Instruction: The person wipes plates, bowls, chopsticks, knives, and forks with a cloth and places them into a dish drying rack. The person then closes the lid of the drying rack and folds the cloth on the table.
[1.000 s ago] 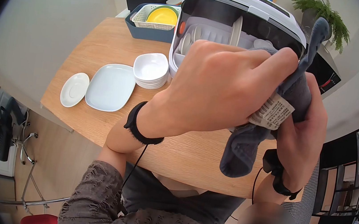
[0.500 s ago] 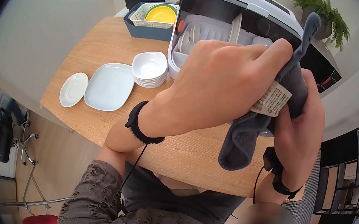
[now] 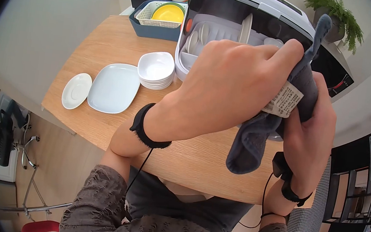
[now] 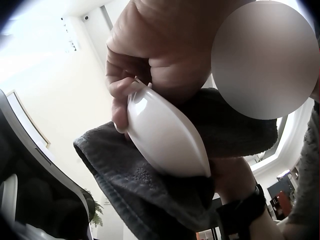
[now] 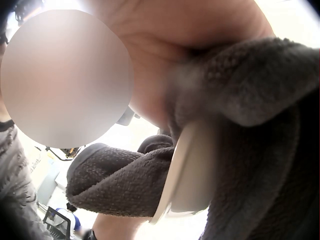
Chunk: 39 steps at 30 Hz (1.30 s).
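Note:
In the head view, my left hand (image 3: 231, 84) and my right hand (image 3: 312, 124) meet in front of the dish machine around a dark grey cloth (image 3: 249, 147) with a white label (image 3: 284, 100). A glossy white bowl (image 4: 165, 132) stands tilted on edge between them, mostly hidden from above. The left wrist view has my left fingers (image 4: 122, 97) curled at the bowl's rim, the cloth behind it. In the right wrist view, my right hand (image 5: 200, 25) grips the bowl through the bunched cloth, which wraps over its edge.
On the wooden table (image 3: 180, 161) lie a stack of white bowls (image 3: 156, 68), a pale square plate (image 3: 114, 88) and a small oval-looking saucer (image 3: 76, 91). The white dish machine (image 3: 264, 3) is open, with dishes inside. Behind stands a blue bin (image 3: 154, 32) with a basket and yellow bowl.
Both hands and the cloth have shifted slightly up and left, and the cloth's hanging end sits a little higher. The grip on cloth and bowl looks the same.

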Each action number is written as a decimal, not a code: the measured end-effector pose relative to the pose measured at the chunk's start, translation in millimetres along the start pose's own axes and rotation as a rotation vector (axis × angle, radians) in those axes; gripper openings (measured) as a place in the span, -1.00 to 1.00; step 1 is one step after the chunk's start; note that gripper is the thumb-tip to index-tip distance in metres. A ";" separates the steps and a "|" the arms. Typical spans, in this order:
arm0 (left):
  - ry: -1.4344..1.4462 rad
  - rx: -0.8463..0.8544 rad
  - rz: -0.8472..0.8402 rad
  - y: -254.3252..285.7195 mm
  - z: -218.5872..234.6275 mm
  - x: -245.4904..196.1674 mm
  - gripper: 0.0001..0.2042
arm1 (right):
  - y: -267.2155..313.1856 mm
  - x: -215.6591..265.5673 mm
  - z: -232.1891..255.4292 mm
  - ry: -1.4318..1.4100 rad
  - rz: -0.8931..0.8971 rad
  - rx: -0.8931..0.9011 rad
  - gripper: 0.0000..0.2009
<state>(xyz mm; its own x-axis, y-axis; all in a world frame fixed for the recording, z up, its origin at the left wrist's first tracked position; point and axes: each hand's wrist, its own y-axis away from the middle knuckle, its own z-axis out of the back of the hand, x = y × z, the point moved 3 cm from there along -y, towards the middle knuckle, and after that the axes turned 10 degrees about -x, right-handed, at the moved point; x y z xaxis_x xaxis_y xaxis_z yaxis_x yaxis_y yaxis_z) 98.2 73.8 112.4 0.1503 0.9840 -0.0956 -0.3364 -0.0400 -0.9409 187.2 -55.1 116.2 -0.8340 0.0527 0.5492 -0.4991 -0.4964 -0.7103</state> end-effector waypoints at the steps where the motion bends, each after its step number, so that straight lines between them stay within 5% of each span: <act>1: -0.004 0.005 0.003 0.0 0.1 -0.6 -0.50 | 0.0 0.7 0.1 0.022 0.007 -0.002 -0.74; 27: -0.131 0.121 0.035 1.7 -5.0 9.0 -0.50 | -2.7 -5.8 -13.2 0.161 0.052 0.024 -0.75; 33: -0.073 -0.073 0.000 -4.9 5.6 15.7 -0.58 | 1.5 0.6 -18.3 -0.100 0.040 -0.059 -0.75; 35: 0.091 -0.424 0.086 -7.4 6.9 25.2 -0.66 | 2.9 1.3 -16.7 -0.176 0.066 -0.115 -0.76; 39: 0.156 -0.471 0.173 -10.9 2.9 2.3 -0.77 | 1.3 3.3 -5.0 -0.080 0.287 -0.271 -0.71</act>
<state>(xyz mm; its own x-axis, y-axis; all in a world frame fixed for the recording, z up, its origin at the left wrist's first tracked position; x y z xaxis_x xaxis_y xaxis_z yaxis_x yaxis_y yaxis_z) 99.5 77.0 123.4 0.2786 0.9199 -0.2761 0.0806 -0.3088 -0.9477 182.6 -51.3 114.9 -0.9329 -0.1274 0.3369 -0.3017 -0.2344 -0.9241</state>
